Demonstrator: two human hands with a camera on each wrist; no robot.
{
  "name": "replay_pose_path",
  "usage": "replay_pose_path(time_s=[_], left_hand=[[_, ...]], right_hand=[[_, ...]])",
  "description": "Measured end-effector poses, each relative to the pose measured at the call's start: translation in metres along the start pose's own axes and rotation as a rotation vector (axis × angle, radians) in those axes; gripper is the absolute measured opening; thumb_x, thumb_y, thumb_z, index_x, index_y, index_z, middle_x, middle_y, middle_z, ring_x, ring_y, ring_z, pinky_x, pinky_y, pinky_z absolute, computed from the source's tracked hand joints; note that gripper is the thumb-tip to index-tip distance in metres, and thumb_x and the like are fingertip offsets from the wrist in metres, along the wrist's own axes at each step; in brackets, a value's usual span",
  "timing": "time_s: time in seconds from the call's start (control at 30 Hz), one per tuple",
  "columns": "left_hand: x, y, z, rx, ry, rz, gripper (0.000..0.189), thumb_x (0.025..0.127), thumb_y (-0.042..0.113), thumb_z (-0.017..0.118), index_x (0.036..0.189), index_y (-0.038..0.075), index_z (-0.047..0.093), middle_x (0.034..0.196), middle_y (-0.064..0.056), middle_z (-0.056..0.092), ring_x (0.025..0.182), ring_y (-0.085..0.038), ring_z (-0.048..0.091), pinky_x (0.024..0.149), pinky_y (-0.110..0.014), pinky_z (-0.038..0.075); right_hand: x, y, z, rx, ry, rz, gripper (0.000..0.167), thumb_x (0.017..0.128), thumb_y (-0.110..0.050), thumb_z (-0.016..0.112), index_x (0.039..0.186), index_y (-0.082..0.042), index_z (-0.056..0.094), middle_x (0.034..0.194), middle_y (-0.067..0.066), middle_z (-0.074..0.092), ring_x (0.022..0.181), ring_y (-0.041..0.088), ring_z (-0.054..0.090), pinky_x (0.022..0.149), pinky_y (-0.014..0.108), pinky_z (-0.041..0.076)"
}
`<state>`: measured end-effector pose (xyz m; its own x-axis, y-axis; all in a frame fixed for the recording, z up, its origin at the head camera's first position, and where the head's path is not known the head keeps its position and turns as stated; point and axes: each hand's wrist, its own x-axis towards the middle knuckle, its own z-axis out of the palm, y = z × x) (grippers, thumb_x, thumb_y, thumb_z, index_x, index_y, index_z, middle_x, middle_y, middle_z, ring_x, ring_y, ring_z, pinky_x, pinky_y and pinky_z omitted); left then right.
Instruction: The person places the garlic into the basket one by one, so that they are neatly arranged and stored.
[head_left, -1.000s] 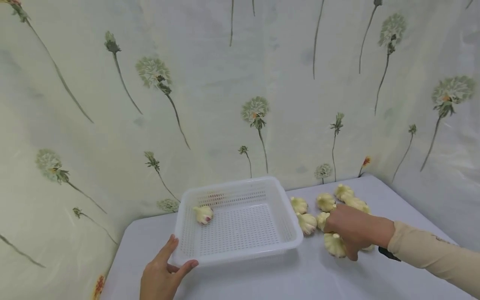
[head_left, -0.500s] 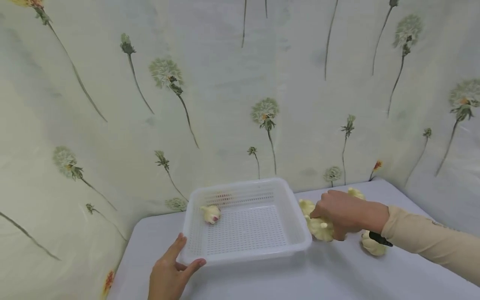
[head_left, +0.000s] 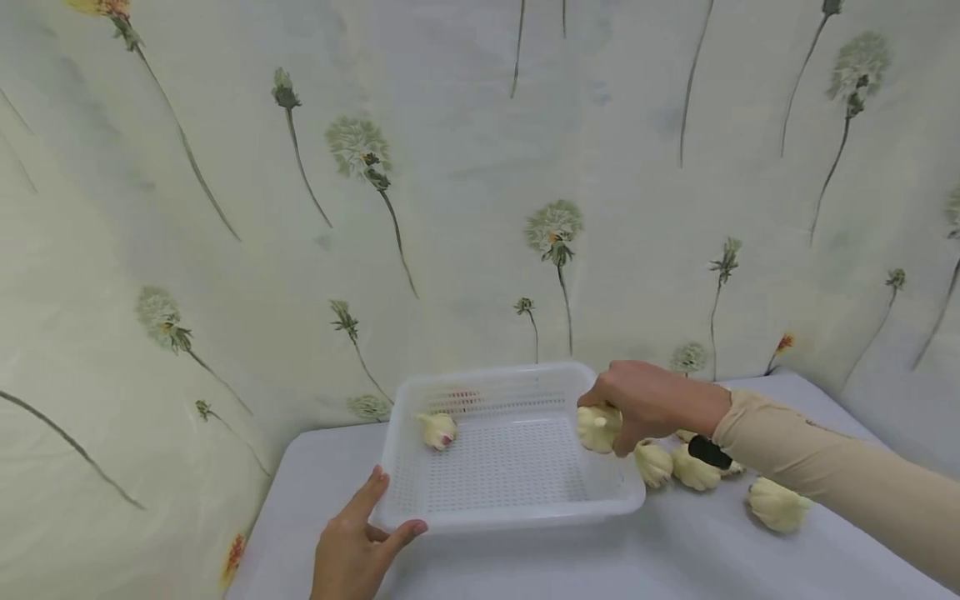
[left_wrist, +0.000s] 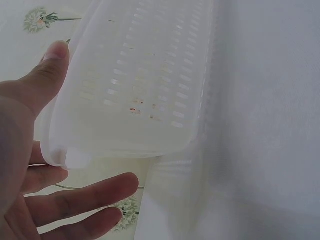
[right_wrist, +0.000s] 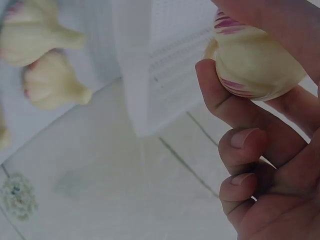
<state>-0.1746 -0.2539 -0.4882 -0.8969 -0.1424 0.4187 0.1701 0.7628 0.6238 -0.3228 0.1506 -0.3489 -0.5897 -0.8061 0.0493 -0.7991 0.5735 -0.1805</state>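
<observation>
A white perforated plastic basket [head_left: 517, 517] stands on the table, one garlic bulb [head_left: 438, 431] lying inside near its left wall. At the basket's near left corner, my left hand [head_left: 356, 533] holds the rim between thumb and fingers; in the left wrist view two fingers [left_wrist: 90, 195] stretch out beneath the corner, apart from it. My right hand [head_left: 637, 400] pinches another garlic bulb [head_left: 598, 428] above the basket's right side. The right wrist view shows this bulb [right_wrist: 257, 60], with purple streaks, between thumb and index finger, the other fingers curled below.
Several more garlic bulbs [head_left: 696, 468] lie right of the basket, partly hidden by the right forearm. One bulb [head_left: 777, 504] sits apart, nearer the front. A white cloth covers the table [head_left: 570, 567]. Behind it hangs a flower-printed curtain [head_left: 450, 208].
My right hand has picked a garlic bulb from the group and carried it left, over the basket. The left hand keeps its hold at the corner. The head view has shifted slightly.
</observation>
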Motion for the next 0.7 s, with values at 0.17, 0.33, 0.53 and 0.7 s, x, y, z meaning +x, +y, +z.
replay_pose_path(time_s=[0.17, 0.33, 0.53, 0.7], left_hand=[[0.001, -0.002, 0.000, -0.005, -0.004, 0.014, 0.084, 0.077, 0.051, 0.090, 0.141, 0.002, 0.067, 0.150, -0.013, 0.063, 0.061, 0.006, 0.068, 0.057, -0.018, 0.052], [0.002, -0.004, -0.001, -0.002, -0.005, 0.019, 0.084, 0.078, 0.053, 0.089, 0.141, 0.001, 0.066, 0.151, -0.014, 0.062, 0.060, 0.007, 0.066, 0.057, -0.018, 0.052], [0.003, -0.005, -0.003, -0.017, -0.026, 0.008, 0.086, 0.078, 0.054, 0.088, 0.143, 0.002, 0.065, 0.153, -0.014, 0.061, 0.062, 0.006, 0.066, 0.059, -0.018, 0.053], [0.004, -0.006, -0.003, -0.012, -0.043, 0.003, 0.087, 0.079, 0.056, 0.087, 0.144, 0.003, 0.064, 0.154, -0.015, 0.059, 0.062, 0.005, 0.067, 0.059, -0.018, 0.053]], right_hand=[[0.036, 0.004, 0.010, 0.044, -0.023, -0.011, 0.037, 0.066, -0.013, 0.095, 0.096, -0.024, 0.077, 0.063, -0.016, 0.045, 0.057, 0.000, 0.034, 0.054, 0.023, 0.034], [0.073, 0.005, 0.027, 0.064, -0.036, 0.009, 0.033, 0.068, -0.013, 0.095, 0.090, -0.025, 0.074, 0.070, -0.014, 0.057, 0.061, 0.003, 0.044, 0.058, 0.025, 0.040], [0.113, 0.000, 0.048, 0.035, -0.058, 0.055, 0.044, 0.072, -0.020, 0.098, 0.112, -0.013, 0.080, 0.084, -0.010, 0.068, 0.071, 0.009, 0.052, 0.065, 0.028, 0.045], [0.140, -0.002, 0.064, 0.017, -0.076, 0.100, 0.046, 0.073, -0.024, 0.099, 0.113, -0.011, 0.079, 0.082, -0.008, 0.064, 0.075, 0.013, 0.049, 0.068, 0.031, 0.044]])
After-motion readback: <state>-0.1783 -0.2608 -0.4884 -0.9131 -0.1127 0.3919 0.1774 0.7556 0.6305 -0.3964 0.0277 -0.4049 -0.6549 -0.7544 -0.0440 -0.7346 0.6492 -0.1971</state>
